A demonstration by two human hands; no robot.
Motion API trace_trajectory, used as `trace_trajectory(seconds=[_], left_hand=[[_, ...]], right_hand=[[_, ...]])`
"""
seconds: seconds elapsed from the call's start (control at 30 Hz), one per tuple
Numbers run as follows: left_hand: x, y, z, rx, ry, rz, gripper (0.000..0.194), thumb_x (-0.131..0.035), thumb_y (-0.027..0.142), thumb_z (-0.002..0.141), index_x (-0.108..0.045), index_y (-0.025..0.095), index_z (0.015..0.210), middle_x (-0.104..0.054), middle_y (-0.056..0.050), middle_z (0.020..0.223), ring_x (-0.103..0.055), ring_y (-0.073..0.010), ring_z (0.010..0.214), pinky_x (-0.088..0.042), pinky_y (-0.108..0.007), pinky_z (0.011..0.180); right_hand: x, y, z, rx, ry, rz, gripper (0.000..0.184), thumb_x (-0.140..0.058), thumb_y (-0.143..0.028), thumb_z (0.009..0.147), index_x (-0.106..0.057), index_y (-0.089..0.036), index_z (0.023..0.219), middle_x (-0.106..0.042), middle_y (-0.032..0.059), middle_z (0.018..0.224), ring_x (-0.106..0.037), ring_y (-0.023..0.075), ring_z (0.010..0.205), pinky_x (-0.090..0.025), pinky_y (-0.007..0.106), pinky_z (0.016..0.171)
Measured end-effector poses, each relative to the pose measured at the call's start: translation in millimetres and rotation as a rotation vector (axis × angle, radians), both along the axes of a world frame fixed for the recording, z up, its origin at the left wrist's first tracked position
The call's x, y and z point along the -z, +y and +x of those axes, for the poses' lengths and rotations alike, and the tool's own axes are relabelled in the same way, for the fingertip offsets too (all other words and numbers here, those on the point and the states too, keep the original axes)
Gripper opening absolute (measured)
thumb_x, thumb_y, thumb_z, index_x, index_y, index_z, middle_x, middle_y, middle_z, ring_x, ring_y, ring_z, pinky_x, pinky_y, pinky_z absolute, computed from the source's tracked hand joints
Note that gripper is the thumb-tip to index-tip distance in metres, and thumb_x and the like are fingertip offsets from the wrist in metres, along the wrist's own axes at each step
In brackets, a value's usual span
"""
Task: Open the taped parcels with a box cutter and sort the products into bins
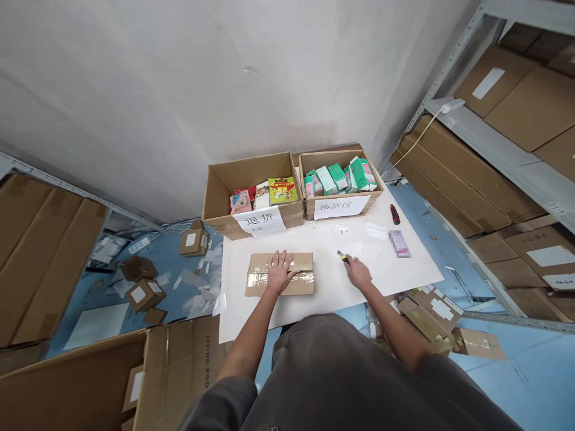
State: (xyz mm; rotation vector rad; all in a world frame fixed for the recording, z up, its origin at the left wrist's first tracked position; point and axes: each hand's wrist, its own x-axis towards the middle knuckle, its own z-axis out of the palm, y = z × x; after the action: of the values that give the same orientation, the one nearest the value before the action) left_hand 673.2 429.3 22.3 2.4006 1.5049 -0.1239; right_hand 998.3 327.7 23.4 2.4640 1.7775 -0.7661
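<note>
A taped brown cardboard box (258,263) lies flat near the front of the white table (238,320). My left hand (280,272) rests on its top, fingers stretched out across the tape seam. To the right of the box, apart from it, my right hand (358,272) is closed around a yellow and black utility knife (344,257). The knife's tip points up and to the left, over the tabletop. Farther right on the table lie a red and black tool (395,214) and a blurred purple item (399,244).
At the table's back stand an open carton of booklets (215,206) and an open carton of green and white packets (375,196), both with handwritten paper signs. Metal shelving (516,146) with cartons stands right. A large open carton (188,359) is front left; paper scraps (202,287) litter the floor.
</note>
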Motion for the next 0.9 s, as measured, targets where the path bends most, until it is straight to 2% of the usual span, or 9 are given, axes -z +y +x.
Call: trace_trajectory(seconds=[0.1, 0.17, 0.27, 0.37, 0.5, 0.6, 0.7, 0.8, 0.9], left_hand=[[2.6, 2, 1, 0.000, -0.005, 0.016, 0.083, -0.056, 0.068, 0.091, -0.031, 0.036, 0.163, -0.027, -0.004, 0.172, -0.006, -0.0333, 0.161, -0.011, -0.054, 0.130], [4.5, 4, 6, -0.021, -0.006, 0.039, 0.083, -0.055, 0.070, 0.091, -0.034, 0.034, 0.162, -0.029, -0.005, 0.171, -0.008, -0.0334, 0.161, -0.011, -0.054, 0.129], [5.1, 7, 21, -0.130, -0.010, 0.077, 0.082, -0.053, 0.072, 0.091, -0.038, 0.031, 0.160, -0.033, -0.008, 0.169, -0.013, -0.0347, 0.160, -0.014, -0.054, 0.128], [1.6, 8, 38, -0.345, -0.013, 0.079, 0.083, -0.050, 0.074, 0.091, -0.039, 0.028, 0.159, -0.035, -0.012, 0.168, -0.019, -0.0385, 0.157, -0.019, -0.055, 0.125], [-4.2, 0, 47, -0.528, 0.013, 0.008, 0.081, -0.043, 0.073, 0.093, -0.038, 0.024, 0.159, -0.048, -0.020, 0.155, -0.040, -0.0424, 0.143, -0.033, -0.057, 0.115], [-6.7, -13, 45, -0.410, 0.038, -0.067, 0.078, -0.045, 0.066, 0.095, -0.031, 0.028, 0.161, -0.047, -0.019, 0.156, -0.044, -0.0406, 0.141, -0.037, -0.056, 0.111], [-12.4, -18, 42, -0.270, 0.046, -0.064, 0.080, -0.052, 0.059, 0.094, -0.025, 0.029, 0.163, -0.028, -0.016, 0.169, -0.029, -0.0423, 0.152, -0.035, -0.055, 0.114], [-22.2, -10, 39, 0.032, -0.013, -0.043, 0.083, -0.063, 0.052, 0.090, -0.027, 0.032, 0.162, -0.021, -0.010, 0.173, -0.017, -0.0386, 0.158, -0.027, -0.052, 0.122], [-27.7, -1, 37, 0.466, -0.045, -0.184, 0.101, -0.083, 0.055, 0.071, -0.034, 0.039, 0.158, -0.023, -0.005, 0.173, -0.012, -0.0368, 0.160, -0.022, -0.050, 0.126]], right_hand=[[10.8, -7, 19, 0.075, 0.172, 0.046, 0.044, -0.040, -0.043, 0.107, -0.045, -0.026, 0.147, -0.065, 0.0127, 0.127, -0.064, 0.0279, 0.112, -0.045, 0.034, 0.092], [24.4, -11, -6, 0.137, 0.373, 0.021, 0.044, -0.044, -0.048, 0.105, -0.044, -0.026, 0.144, -0.068, 0.0083, 0.121, -0.066, 0.0252, 0.109, -0.048, 0.032, 0.091], [43.6, -7, -71, 0.228, 0.560, -0.012, 0.055, -0.051, -0.057, 0.099, -0.042, -0.023, 0.141, -0.069, 0.0077, 0.117, -0.067, 0.0243, 0.106, -0.052, 0.031, 0.084], [45.4, 20, -110, 0.276, 0.517, -0.013, 0.063, -0.054, -0.056, 0.096, -0.036, -0.022, 0.146, -0.069, 0.0101, 0.120, -0.067, 0.0244, 0.110, -0.052, 0.029, 0.082], [21.9, 91, -100, 0.341, 0.331, 0.020, 0.066, -0.048, -0.059, 0.099, -0.030, -0.020, 0.149, -0.066, 0.0144, 0.129, -0.066, 0.0254, 0.116, -0.051, 0.030, 0.087], [3.2, 143, -85, 0.359, 0.268, 0.067, 0.059, -0.046, -0.057, 0.101, -0.036, -0.019, 0.144, -0.068, 0.0173, 0.126, -0.067, 0.0284, 0.116, -0.051, 0.033, 0.088], [-4.8, 164, -72, 0.311, 0.291, 0.102, 0.055, -0.055, -0.055, 0.098, -0.043, -0.021, 0.139, -0.069, 0.0164, 0.126, -0.068, 0.0284, 0.112, -0.051, 0.033, 0.087], [1.5, 140, -51, 0.268, 0.351, 0.181, 0.060, -0.066, -0.056, 0.091, -0.046, -0.024, 0.137, -0.070, 0.0121, 0.124, -0.068, 0.0276, 0.110, -0.050, 0.031, 0.086], [19.0, 82, -31, 0.251, 0.411, 0.144, 0.071, -0.076, -0.056, 0.082, -0.045, -0.025, 0.138, -0.072, 0.0076, 0.114, -0.070, 0.0267, 0.102, -0.051, 0.031, 0.082]])
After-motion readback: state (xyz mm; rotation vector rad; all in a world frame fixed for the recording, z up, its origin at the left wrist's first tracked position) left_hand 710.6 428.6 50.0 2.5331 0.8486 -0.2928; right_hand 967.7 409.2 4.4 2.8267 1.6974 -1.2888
